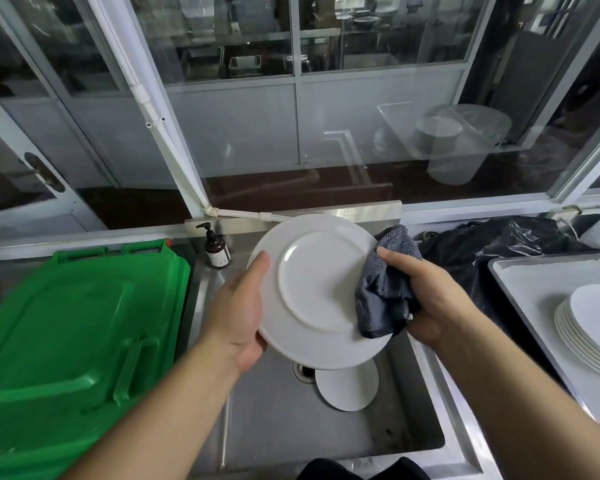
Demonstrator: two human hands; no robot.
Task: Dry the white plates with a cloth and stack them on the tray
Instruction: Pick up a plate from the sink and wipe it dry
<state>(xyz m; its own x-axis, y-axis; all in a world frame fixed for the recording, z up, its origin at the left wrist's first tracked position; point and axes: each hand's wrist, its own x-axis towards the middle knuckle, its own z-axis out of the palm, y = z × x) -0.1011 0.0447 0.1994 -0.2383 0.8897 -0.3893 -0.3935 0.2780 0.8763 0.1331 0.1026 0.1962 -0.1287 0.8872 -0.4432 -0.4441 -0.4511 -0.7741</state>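
A white plate (312, 285) is held above the sink (343, 441), tilted with its underside and foot ring toward the camera. The left hand (238, 313) grips its left rim, thumb across the back. The right hand (426, 299) clutches a bunched grey cloth (381, 299) against the plate's right edge. Another plate (347, 389) lies in the sink. Stacked plates (589, 330) sit on the tray (520, 282) at right.

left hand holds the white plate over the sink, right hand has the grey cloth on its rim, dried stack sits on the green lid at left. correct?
Not quite. The head view shows the stack of white plates on the metal tray at right, not on the green plastic lid. The rest holds: left hand holds the round white plate over the steel sink; right hand presses the grey cloth to its rim.
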